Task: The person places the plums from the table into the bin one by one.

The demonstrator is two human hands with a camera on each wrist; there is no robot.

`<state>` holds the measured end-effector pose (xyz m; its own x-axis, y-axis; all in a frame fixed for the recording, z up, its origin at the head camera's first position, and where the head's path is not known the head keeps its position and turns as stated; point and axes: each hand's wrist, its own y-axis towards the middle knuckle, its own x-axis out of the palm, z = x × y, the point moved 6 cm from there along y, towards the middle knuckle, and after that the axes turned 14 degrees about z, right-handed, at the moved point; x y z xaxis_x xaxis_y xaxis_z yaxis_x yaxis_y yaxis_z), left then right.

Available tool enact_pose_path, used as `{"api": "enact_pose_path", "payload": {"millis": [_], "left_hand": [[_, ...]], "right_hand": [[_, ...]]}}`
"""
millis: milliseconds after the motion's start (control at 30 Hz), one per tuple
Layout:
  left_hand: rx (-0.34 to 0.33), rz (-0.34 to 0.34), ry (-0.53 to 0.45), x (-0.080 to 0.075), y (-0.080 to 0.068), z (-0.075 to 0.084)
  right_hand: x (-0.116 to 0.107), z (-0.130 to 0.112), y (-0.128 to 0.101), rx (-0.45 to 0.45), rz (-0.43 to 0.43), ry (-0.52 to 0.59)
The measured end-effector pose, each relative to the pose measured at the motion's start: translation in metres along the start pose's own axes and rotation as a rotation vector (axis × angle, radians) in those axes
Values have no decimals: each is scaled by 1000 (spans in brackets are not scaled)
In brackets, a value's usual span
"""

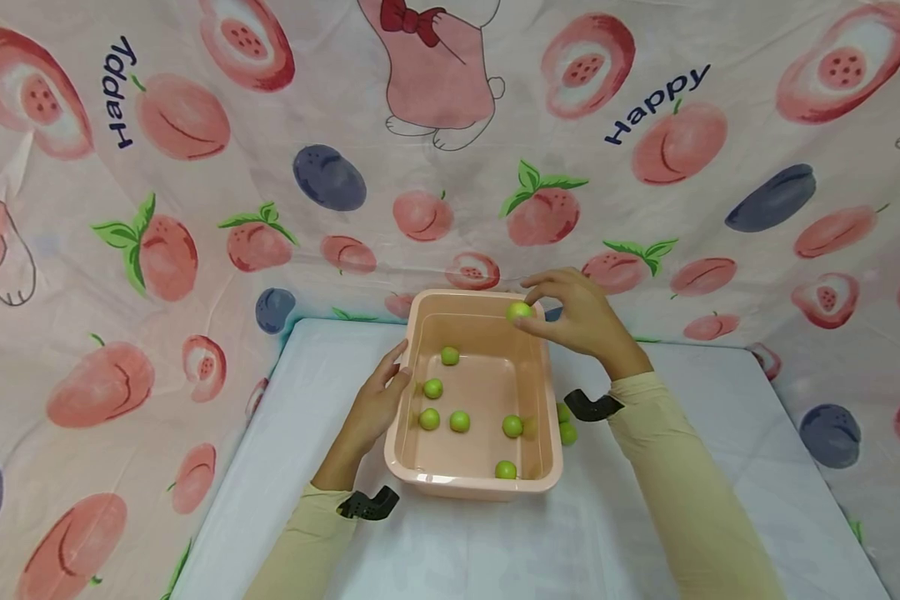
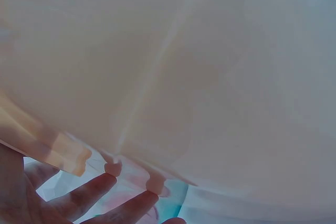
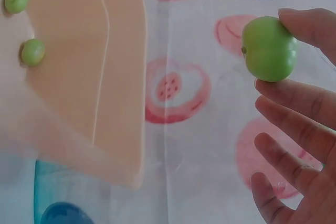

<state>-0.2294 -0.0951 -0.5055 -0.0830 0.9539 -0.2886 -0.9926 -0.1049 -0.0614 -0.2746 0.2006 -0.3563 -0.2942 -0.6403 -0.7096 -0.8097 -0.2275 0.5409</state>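
A peach-coloured plastic basin (image 1: 487, 300) stands on the white table. Several small green fruits, one of them a fruit (image 1: 460, 421) near the middle, lie apart on its floor. My right hand (image 1: 573, 312) is at the back right corner, pinching another smooth green fruit (image 3: 269, 49) between thumb and forefinger; its other fingers are spread. In the head view that fruit overlaps the rim. On the left, my left hand (image 1: 375, 404) rests against the basin's outer side with fairly straight fingers (image 2: 86, 195), their tips at its edge in the left wrist view.
Outside the basin's right wall, more green fruits (image 1: 567, 432) lie on the table (image 1: 645, 500), partly hidden by the rim. A fruit-patterned cloth (image 1: 435, 183) hangs behind and around the table. Black straps (image 1: 592, 406) sit at both wrists.
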Motion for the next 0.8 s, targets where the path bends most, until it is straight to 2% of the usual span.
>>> {"api": "enact_pose_path", "payload": {"millis": [433,800], "left_hand": [[0,-1,-4,0,0,0],[1,-6,1,1,1,-3]], "right_hand": [[10,-27,17,-63,-6,63],[19,-39,20,-79,-45,30]]}}
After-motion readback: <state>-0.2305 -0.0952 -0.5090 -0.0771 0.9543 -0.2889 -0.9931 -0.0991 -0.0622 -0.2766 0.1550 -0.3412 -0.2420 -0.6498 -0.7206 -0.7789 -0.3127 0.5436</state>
